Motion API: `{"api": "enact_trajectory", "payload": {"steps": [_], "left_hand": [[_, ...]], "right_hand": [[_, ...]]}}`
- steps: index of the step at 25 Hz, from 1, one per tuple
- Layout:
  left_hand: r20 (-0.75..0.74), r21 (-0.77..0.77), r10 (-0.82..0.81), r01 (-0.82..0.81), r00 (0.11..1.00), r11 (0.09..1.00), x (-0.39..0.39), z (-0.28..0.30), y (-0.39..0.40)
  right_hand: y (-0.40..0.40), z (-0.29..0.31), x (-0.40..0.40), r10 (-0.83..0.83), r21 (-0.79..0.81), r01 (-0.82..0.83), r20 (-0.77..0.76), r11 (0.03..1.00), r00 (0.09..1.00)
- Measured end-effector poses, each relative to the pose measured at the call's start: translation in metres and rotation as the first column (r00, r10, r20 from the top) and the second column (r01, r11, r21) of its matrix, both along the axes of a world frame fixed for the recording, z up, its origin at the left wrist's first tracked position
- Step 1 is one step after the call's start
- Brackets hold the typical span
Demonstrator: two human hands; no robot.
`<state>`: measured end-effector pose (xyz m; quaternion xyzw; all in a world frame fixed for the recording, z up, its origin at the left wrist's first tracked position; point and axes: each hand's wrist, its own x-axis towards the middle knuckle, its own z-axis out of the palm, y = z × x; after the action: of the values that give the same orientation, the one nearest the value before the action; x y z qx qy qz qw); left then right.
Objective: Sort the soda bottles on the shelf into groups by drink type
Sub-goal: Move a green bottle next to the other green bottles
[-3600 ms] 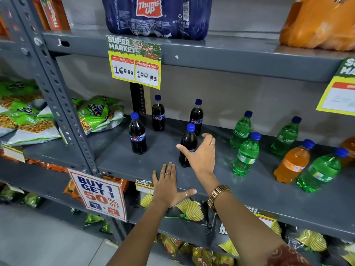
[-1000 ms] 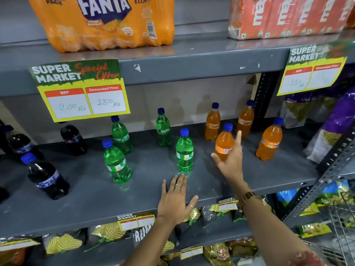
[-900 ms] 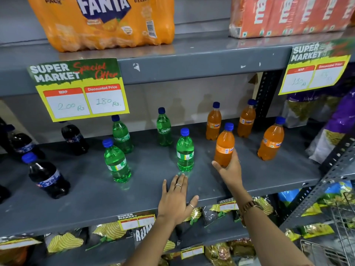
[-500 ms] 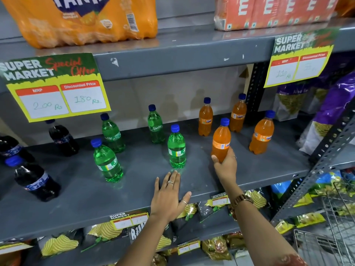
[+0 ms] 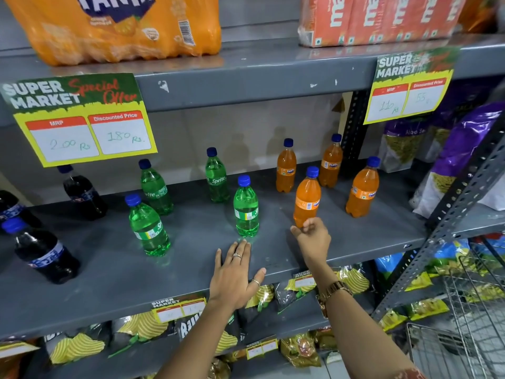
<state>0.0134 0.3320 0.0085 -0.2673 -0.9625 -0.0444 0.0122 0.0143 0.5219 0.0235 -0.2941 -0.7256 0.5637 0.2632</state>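
Several orange Fanta bottles stand at the right of the grey shelf [image 5: 191,280]. My right hand [image 5: 313,237] is just in front of the nearest one [image 5: 307,198], fingers curled loosely, fingertips at its base, not wrapped around it. Several green Sprite bottles stand in the middle, the closest [image 5: 246,209] just beyond my left hand [image 5: 235,277]. That hand lies flat on the shelf's front edge, fingers spread, holding nothing. Dark cola bottles [image 5: 45,253] stand at the far left, partly cut off by the frame.
Yellow price signs [image 5: 79,119] hang from the shelf above, which carries a Fanta multipack [image 5: 123,26] and red cartons [image 5: 377,17]. Snack bags [image 5: 459,157] fill the bay right of the upright. A wire basket [image 5: 461,324] sits low right. Chip packets lie on the shelf below.
My right hand reached to the front orange bottle, closed around its base, and has now slipped down off it with fingers curled. The view swung from the cola end to the Fanta end. The left hand stayed flat.
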Motion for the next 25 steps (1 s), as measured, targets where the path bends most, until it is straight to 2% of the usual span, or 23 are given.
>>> {"api": "enact_trajectory", "payload": {"steps": [9,13,15,21,25], "left_hand": [[0.056,0.014,0.093,-0.094,0.994,0.995,0.010,0.004,-0.006],[0.080,0.027,0.102,-0.105,0.992,0.994,0.011,0.002,-0.025],[0.099,0.017,0.118,-0.120,0.988,0.993,0.011,0.004,-0.037],[0.115,-0.052,0.225,-0.221,0.967,0.974,0.011,0.007,-0.079],[0.108,-0.041,0.241,-0.238,0.965,0.970,0.010,0.004,-0.098]], "right_hand": [[-0.037,0.003,-0.014,0.340,-0.108,-0.333,0.055,0.937,0.939],[-0.052,0.006,-0.027,0.457,-0.180,-0.452,-0.017,0.874,0.889],[-0.060,0.006,-0.032,0.516,-0.150,-0.515,-0.036,0.844,0.856],[-0.083,0.001,-0.040,0.547,0.026,-0.547,0.012,0.837,0.837],[-0.099,0.001,-0.043,0.593,0.048,-0.594,0.019,0.803,0.805]]}}
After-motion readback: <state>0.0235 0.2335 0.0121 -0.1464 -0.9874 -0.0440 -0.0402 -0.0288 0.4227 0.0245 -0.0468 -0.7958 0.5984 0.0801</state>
